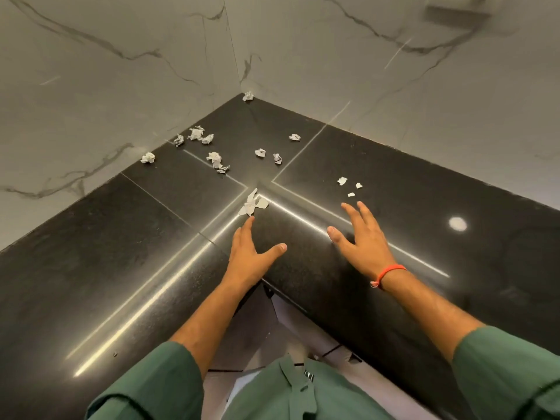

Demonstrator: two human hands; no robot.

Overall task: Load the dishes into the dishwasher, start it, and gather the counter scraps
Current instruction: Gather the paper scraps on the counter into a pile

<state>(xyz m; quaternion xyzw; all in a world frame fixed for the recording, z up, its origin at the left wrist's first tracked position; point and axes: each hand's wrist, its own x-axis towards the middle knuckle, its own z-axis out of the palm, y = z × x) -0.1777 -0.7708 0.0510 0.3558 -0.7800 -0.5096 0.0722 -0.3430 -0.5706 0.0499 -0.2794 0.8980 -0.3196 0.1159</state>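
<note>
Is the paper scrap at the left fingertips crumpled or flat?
Mostly flat. The paper scrap lies spread on the black counter, unlike the balled scraps farther back; the left hand reaches it with straight fingers.

scraps [216, 160] on counter [394, 183], probably behind hands

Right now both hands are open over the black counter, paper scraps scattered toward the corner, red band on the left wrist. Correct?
Not quite: the head view shows the red band on the right wrist. Left hand and right hand are open over the black counter, paper scraps scattered toward the corner.
</note>
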